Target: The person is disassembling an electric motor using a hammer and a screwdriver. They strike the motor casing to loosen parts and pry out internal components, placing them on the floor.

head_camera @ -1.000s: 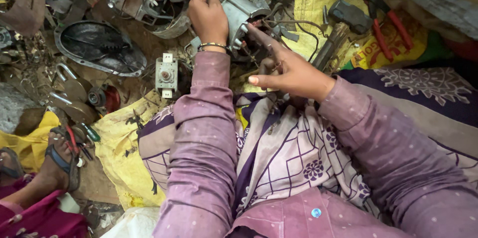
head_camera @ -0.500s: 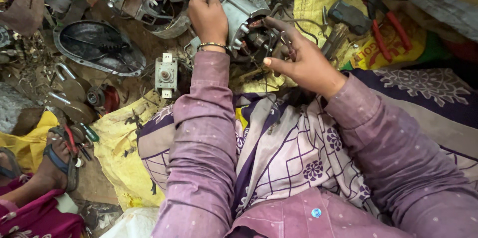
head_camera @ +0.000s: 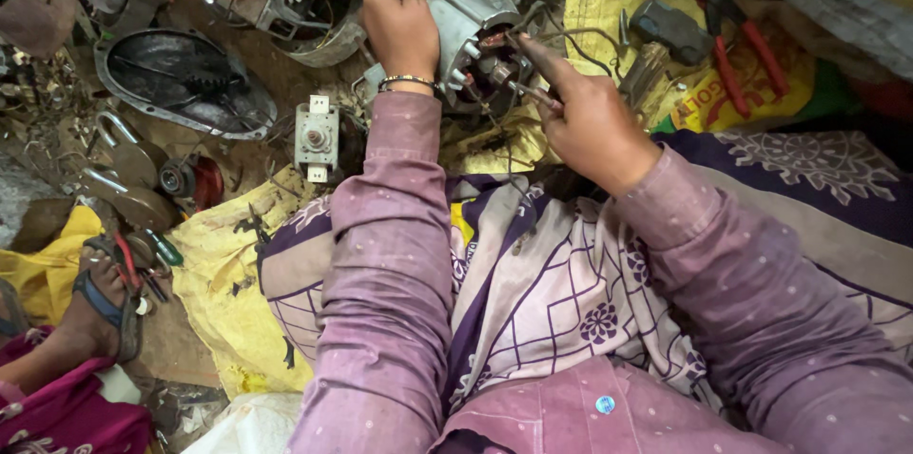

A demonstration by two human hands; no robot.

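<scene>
My left hand grips the top of a grey electric motor that rests on the cluttered floor in front of my lap. A metal bangle circles that wrist. My right hand pinches a thin metal rod-like tool, its tip pushed into the copper windings and wires at the motor's open end. Thin wires trail from the motor toward the right.
A hammer and red-handled pliers lie on a yellow sack at right. A round metal housing, a small white motor part and padlocks lie at left. Another person's sandalled foot is at lower left.
My right hand has moved up from my lap to the motor and now pokes the thin tool into its windings. The left hand has stayed on the motor.
</scene>
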